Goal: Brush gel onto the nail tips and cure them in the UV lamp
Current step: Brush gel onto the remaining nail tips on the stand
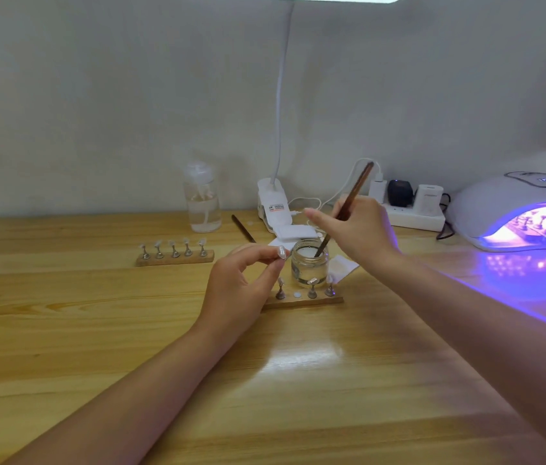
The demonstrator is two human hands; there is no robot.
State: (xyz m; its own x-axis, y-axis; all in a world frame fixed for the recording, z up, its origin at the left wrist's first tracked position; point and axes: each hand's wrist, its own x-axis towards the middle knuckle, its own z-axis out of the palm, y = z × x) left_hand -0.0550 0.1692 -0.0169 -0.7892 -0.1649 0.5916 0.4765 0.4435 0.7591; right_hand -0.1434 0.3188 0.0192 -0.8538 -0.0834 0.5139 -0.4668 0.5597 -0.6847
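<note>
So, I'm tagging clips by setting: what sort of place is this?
Probably a home or small-studio nail-art desk: a white UV lamp glowing purple, wooden strips of nail tips on metal stands, and a small glass jar of gel on a pale wooden table.

A small nail-art workstation is shown, set on a wooden desk point(63, 330) against a plain white wall point(97, 95). This is indicated by a lit UV lamp point(499, 203) at the right edge, wooden nail-tip stands point(175, 257), a gel jar point(308, 266), and a clip-on desk lamp point(273, 203) beside a loaded power strip point(415, 219) at the back edge.
</note>
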